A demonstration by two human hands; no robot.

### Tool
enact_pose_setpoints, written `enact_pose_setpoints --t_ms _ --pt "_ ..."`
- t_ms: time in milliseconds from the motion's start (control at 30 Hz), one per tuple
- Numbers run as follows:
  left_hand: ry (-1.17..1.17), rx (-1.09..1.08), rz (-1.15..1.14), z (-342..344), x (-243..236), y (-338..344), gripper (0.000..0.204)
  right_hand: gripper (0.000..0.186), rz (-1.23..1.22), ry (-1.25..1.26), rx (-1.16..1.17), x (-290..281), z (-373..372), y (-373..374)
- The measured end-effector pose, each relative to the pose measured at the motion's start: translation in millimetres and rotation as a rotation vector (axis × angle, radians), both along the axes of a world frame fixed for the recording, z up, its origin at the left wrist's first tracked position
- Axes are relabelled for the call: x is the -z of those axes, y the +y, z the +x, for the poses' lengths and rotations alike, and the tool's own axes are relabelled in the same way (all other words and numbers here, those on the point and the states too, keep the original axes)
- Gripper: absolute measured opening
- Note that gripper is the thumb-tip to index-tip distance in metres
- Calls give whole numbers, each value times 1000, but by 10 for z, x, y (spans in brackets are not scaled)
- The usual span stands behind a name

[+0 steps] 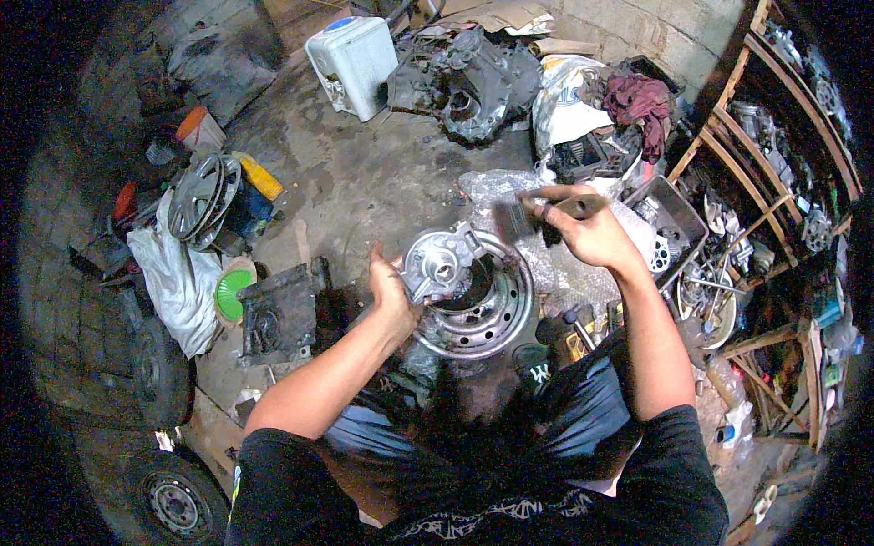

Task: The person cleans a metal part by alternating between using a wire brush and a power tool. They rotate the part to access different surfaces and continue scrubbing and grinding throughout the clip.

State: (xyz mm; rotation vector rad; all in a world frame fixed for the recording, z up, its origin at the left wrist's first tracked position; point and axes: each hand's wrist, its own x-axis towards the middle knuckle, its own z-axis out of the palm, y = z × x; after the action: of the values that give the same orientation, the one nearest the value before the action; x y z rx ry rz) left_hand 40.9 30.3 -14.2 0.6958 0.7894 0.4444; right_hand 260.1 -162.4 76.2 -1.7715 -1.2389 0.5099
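My left hand (390, 289) grips the edge of a grey cast metal housing (421, 264), which has a round raised boss in its middle. The housing is held over the left side of a steel wheel rim (510, 329) that lies flat between my knees. Something dark fills the rim's centre, but I cannot make out what. Up and to the right of the rim, my right hand (596, 238) is closed around a brush (517, 220). The brush end is smeared by motion and points left, apart from the housing.
Bubble wrap (583, 273) lies right of the rim, beside a grey parts crate (685, 218). A large gearbox casing (464, 86) and a white jerrycan (350, 68) stand at the back. At left are a black metal tray (278, 314) and wheel covers (198, 196); wooden shelving (728, 136) stands at right.
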Motion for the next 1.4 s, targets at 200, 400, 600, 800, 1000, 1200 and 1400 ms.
enact_pose_setpoints --t_ms 200,400,600,800,1000,1200,1400 --pt "62 -69 -181 67 20 132 81 38 -64 -116 -182 76 -154 -18" --pt "72 -50 -163 72 -28 153 82 35 94 51 -135 31 -310 46" --pt "101 -36 -180 58 -85 120 88 33 71 1 -52 21 -336 133" --pt "109 6 -259 76 0 198 96 32 -54 -160 -61 294 -259 79" --pt "47 -59 -481 96 -200 197 84 43 60 -83 -76 -100 -391 127" --pt "22 28 -436 135 -263 223 61 43 182 -44 18 4 -378 171" --pt "122 49 -203 152 -150 293 59 39 -25 75 -152 66 -492 160"
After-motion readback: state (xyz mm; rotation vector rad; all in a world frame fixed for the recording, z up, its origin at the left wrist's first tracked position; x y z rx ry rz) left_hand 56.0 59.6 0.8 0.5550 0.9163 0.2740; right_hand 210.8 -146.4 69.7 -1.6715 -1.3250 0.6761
